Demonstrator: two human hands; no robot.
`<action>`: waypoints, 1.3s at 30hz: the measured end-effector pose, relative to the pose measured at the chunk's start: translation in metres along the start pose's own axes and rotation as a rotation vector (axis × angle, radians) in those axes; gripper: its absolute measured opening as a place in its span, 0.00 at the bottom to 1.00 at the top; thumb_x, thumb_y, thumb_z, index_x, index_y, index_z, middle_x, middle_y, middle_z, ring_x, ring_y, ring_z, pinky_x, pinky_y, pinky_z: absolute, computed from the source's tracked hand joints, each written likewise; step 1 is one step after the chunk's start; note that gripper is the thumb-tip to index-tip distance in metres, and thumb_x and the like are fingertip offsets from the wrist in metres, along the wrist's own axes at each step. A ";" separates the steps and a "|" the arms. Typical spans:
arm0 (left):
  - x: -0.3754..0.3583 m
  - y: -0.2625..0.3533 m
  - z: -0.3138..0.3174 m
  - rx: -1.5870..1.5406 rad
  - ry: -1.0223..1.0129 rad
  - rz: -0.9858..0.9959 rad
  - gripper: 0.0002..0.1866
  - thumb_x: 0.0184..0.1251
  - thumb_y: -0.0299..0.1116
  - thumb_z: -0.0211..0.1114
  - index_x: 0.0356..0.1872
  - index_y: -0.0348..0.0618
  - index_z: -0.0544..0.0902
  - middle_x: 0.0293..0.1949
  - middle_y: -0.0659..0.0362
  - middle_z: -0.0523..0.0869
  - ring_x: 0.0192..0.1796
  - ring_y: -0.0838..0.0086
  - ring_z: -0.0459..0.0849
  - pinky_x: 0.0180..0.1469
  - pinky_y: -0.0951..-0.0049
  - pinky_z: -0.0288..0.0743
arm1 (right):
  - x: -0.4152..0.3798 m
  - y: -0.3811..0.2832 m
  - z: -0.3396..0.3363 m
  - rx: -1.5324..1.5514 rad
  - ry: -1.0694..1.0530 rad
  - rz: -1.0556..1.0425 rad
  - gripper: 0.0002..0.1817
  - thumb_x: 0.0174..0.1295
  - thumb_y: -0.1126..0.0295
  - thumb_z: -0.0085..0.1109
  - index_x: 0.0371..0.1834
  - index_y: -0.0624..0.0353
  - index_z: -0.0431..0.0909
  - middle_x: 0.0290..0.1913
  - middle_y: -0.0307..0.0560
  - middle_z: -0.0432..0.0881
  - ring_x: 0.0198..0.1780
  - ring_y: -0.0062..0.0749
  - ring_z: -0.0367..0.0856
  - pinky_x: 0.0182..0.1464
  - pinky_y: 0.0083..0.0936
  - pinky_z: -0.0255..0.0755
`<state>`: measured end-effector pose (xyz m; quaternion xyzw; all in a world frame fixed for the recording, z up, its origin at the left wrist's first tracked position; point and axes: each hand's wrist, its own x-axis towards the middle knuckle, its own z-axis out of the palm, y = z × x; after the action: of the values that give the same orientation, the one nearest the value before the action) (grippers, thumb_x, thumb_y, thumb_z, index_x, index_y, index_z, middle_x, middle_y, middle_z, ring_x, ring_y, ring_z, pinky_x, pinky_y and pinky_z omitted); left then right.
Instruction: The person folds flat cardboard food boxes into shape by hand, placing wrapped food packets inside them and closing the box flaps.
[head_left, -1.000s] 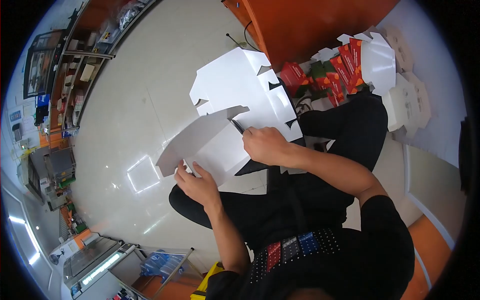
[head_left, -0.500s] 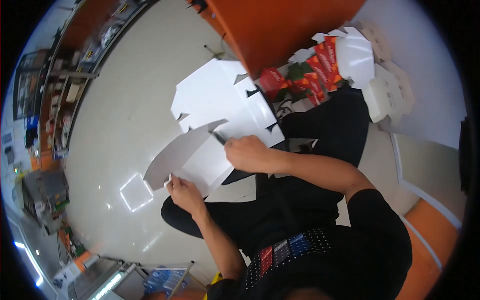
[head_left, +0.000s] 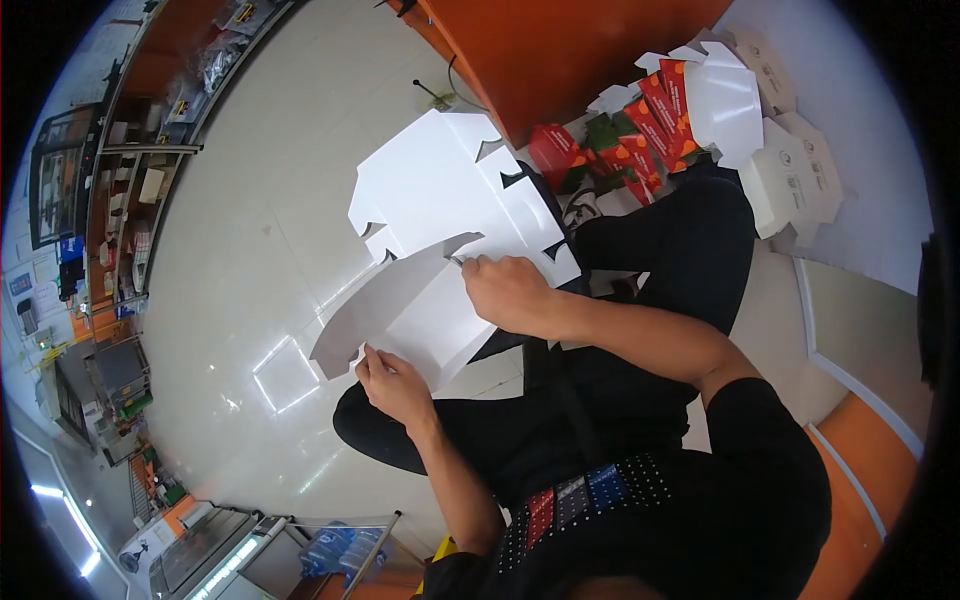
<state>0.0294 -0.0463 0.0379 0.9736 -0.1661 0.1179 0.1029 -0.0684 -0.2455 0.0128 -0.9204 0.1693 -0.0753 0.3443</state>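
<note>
A white, partly folded cardboard box (head_left: pixel 425 200) rests across my lap, its flat panel with notched edges stretching away from me. The near part is folded up into a tray shape with a curved side flap. Fingers of my left hand (head_left: pixel 396 385) pinch the folded corner at the near left end. Across from it, my right hand (head_left: pixel 510 295) is closed at the other corner of the folded part, by a small dark gap, its fingertips partly hidden behind the knuckles.
Red printed cartons (head_left: pixel 650 120) and white folded boxes (head_left: pixel 725 95) are piled at the upper right. An orange panel (head_left: pixel 570 60) stands behind them. Shelving (head_left: pixel 150 150) with goods runs along the left, and water bottles (head_left: pixel 335 550) sit at the bottom.
The view has shifted slightly, so the box and both hands appear a little further right. Both hands keep their grip on the corners; the right hand has turned slightly.
</note>
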 end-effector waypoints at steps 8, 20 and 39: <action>-0.001 0.002 0.003 -0.022 -0.012 -0.019 0.15 0.73 0.26 0.58 0.55 0.30 0.84 0.47 0.44 0.84 0.44 0.49 0.86 0.45 0.56 0.80 | -0.002 0.002 -0.006 0.022 -0.027 0.025 0.11 0.65 0.71 0.54 0.37 0.72 0.78 0.33 0.62 0.84 0.29 0.58 0.86 0.31 0.48 0.80; 0.004 -0.016 0.010 -0.165 -0.146 -0.058 0.20 0.71 0.29 0.61 0.60 0.30 0.82 0.46 0.40 0.83 0.46 0.46 0.85 0.49 0.53 0.77 | -0.003 0.002 -0.037 0.054 -0.207 0.056 0.19 0.74 0.59 0.50 0.43 0.68 0.81 0.40 0.61 0.87 0.41 0.56 0.89 0.45 0.52 0.81; -0.003 0.023 0.002 -0.335 -0.220 -0.112 0.21 0.67 0.24 0.65 0.62 0.33 0.82 0.41 0.46 0.84 0.37 0.54 0.86 0.41 0.60 0.79 | -0.083 0.477 -0.162 -0.094 0.066 0.850 0.42 0.74 0.44 0.54 0.73 0.74 0.64 0.59 0.66 0.84 0.63 0.47 0.82 0.65 0.33 0.72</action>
<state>0.0193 -0.0671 0.0392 0.9577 -0.1394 -0.0242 0.2508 -0.3112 -0.6506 -0.1815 -0.7805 0.5478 0.0519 0.2968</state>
